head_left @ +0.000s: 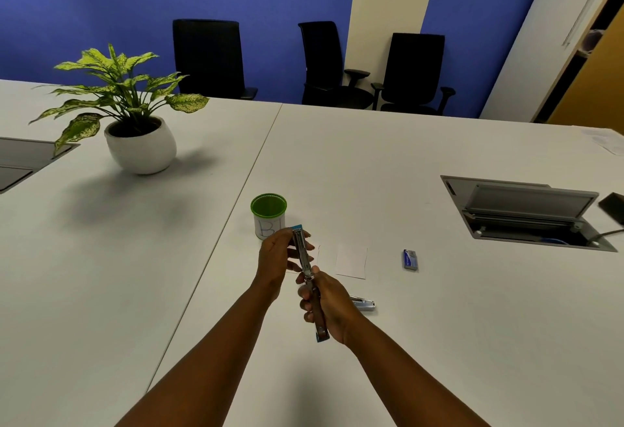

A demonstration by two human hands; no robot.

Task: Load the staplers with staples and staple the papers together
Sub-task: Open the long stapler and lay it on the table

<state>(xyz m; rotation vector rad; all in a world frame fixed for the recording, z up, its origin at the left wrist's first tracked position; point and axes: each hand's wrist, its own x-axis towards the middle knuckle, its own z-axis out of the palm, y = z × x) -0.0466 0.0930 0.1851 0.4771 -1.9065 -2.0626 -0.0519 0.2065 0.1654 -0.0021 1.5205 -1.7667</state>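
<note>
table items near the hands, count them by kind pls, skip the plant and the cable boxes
Staplers: 2, the opened blue stapler in both hands, and the silver stapler lying on the table
Small blue staple box: 1
White paper slip: 1
Green-rimmed cup: 1
Total: 5

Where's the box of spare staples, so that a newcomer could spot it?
Start at the open cable hatch in the table. Nearer the person and toward the hands lies the staple box, right of the white paper slip. It is small, blue and grey, unlike the silver stapler.
</note>
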